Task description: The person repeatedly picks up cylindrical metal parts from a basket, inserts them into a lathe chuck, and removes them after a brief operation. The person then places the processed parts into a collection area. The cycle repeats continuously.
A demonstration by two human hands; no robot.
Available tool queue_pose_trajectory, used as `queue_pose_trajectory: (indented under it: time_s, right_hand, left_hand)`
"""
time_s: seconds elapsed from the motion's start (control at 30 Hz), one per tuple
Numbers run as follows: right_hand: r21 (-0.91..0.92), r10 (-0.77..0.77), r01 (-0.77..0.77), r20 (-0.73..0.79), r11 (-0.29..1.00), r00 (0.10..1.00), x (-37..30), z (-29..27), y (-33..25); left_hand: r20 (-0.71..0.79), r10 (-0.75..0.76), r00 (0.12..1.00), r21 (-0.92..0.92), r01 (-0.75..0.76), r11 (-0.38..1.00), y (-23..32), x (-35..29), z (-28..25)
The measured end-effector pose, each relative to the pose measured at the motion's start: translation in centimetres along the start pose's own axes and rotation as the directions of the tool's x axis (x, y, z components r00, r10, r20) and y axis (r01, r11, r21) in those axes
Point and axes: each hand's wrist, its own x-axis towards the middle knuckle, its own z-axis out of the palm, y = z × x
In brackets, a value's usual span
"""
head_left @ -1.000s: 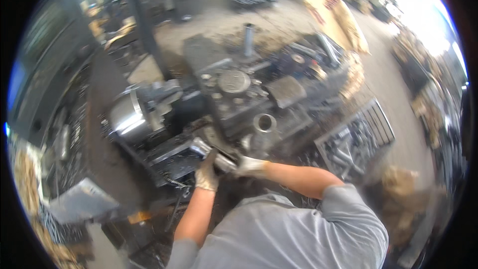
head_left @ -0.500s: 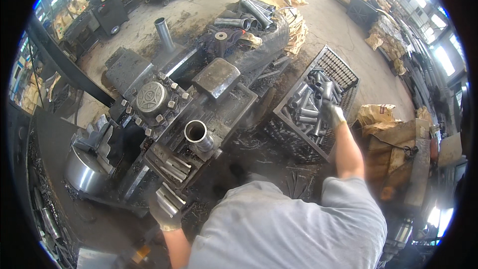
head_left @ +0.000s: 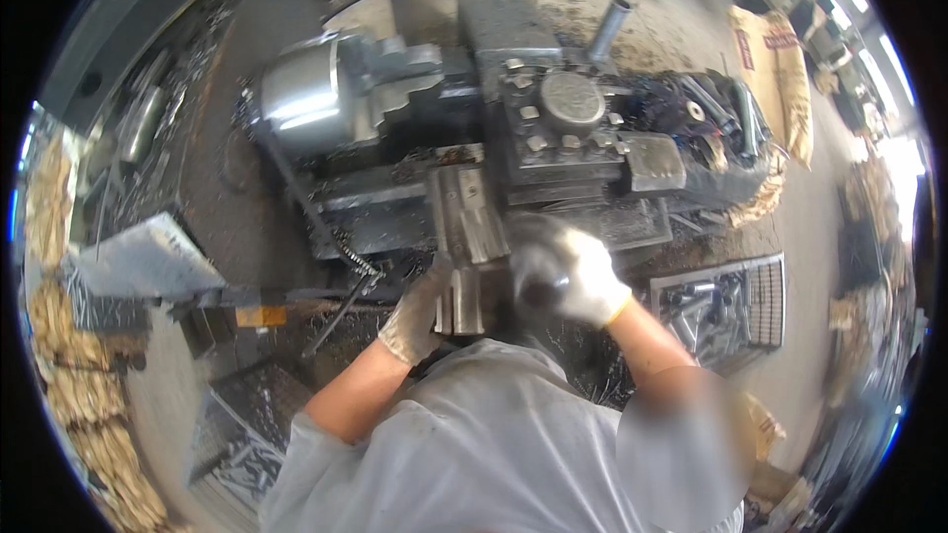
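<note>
My gloved left hand point(head_left: 417, 318) is closed around the side of a grooved metal piece point(head_left: 467, 302) with a long channel. The piece lies against the near end of a similar grooved metal holder point(head_left: 464, 205) on the lathe point(head_left: 553, 168). My gloved right hand point(head_left: 594, 281) is just to the right, its fingers curled round a short metal tube point(head_left: 541, 288). Motion smears the tube, and its dark round end faces me. The round-capped tool post point(head_left: 573, 101) stands beyond both hands.
A shiny chuck point(head_left: 311, 94) sits on the left of the lathe. A wire crate of metal tubes point(head_left: 711, 311) is at the right, another crate point(head_left: 237, 444) at the lower left. An upright tube point(head_left: 609, 28) stands behind the tool post. A thin rod point(head_left: 338, 316) juts out left of my hands.
My right hand has come out of the crate to the lathe with a tube. My left hand has brought the grooved piece up to the holder. The view has turned left.
</note>
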Motion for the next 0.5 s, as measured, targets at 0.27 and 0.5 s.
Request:
queue_pose_trajectory:
  time_s: [0.27, 0.5]
  right_hand:
    - [-0.380, 0.504, -0.406, 0.206, 0.831, 0.839, 4.0, 11.1, 1.2]
    - [0.437, 0.495, -0.722, 0.529, 0.537, 0.689, 9.8, 6.5, -1.1]
  left_hand:
    - [-0.177, 0.399, 0.900, 0.197, -0.364, 0.910, 3.5, 3.3, -8.0]
    - [-0.124, 0.475, 0.871, -0.166, -0.490, 0.856, 6.1, 5.0, -2.3]
